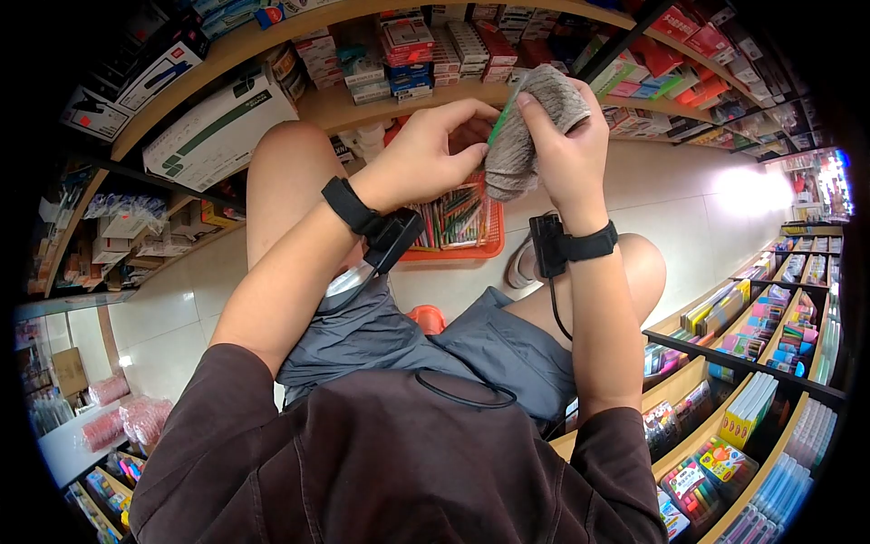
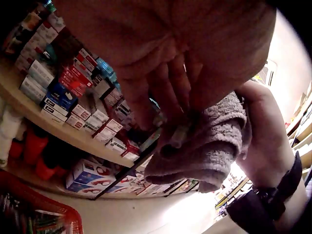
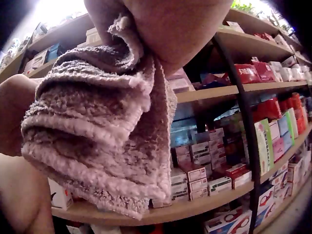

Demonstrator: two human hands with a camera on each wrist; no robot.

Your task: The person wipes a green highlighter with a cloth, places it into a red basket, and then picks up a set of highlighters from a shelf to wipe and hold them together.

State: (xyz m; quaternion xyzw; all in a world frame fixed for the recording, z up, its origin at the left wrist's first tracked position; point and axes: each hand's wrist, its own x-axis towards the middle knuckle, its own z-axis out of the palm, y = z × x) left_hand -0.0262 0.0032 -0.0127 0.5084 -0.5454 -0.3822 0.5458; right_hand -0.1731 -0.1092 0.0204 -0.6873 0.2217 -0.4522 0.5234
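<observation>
Cloth (image 1: pixel 524 136) bunched in curled right hand (image 1: pixel 571 156), left hand (image 1: pixel 421 159) just beside — pinching green pencil (image 1: pixel 499 121) against it

no legible text: print on the shelf boxes (image 1: pixel 217 127) and packets (image 3: pixel 195 173) is too blurred to read.

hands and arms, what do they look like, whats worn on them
The left hand and right hand are bare, no gloves. Each wrist has a black strap with a small black camera box; a thin black cable hangs from the right box. Dark brown sleeves end near the elbows.
</observation>
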